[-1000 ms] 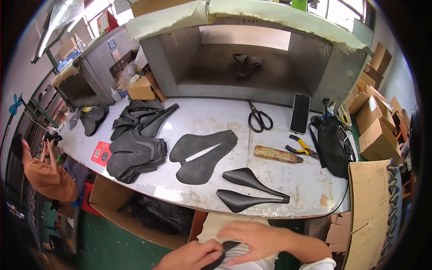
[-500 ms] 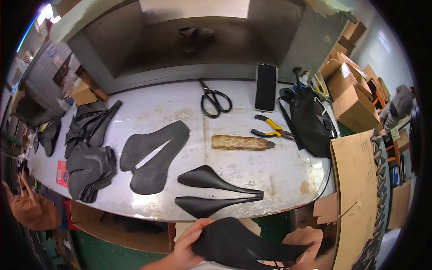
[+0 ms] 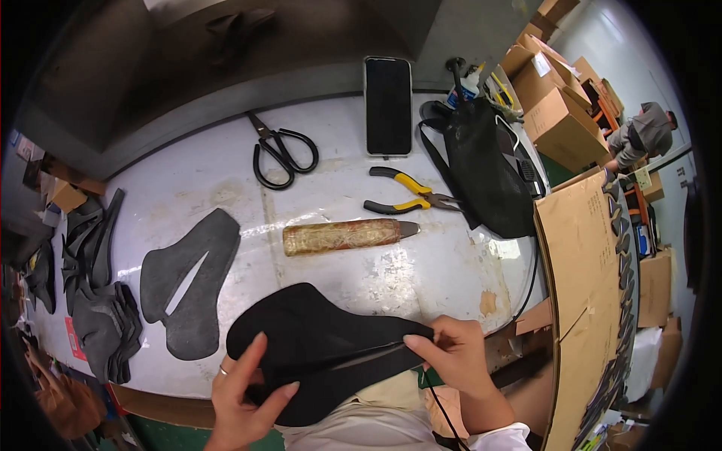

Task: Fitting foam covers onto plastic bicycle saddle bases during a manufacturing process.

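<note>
A black bicycle saddle cover (image 3: 301, 323), broad at the left and narrowing to the right, hangs over the table's front edge between my hands. A long slit runs along it. My left hand (image 3: 248, 391), with a ring on one finger, grips the broad end, thumb and forefinger spread over its surface. At the narrow tip, my right hand (image 3: 451, 353) pinches the material between thumb and fingers. Behind it on the left lies a flat grey saddle-shaped piece (image 3: 180, 293) with a slot. A knife-like tool with a worn wrapped handle (image 3: 342, 237) lies beyond the cover.
Black-handled scissors (image 3: 282, 158), yellow-and-black pliers (image 3: 414, 194), a phone (image 3: 388, 105) and a black bag (image 3: 489, 165) sit farther back. Stacked grey pieces (image 3: 109, 327) lie left. A cardboard sheet (image 3: 579, 293) stands right, with a person (image 3: 647, 135) beyond.
Both hands have brought the saddle cover up over the table edge. It now covers where the two-pronged black saddle part lay, and that part is out of sight. The view has shifted right.
</note>
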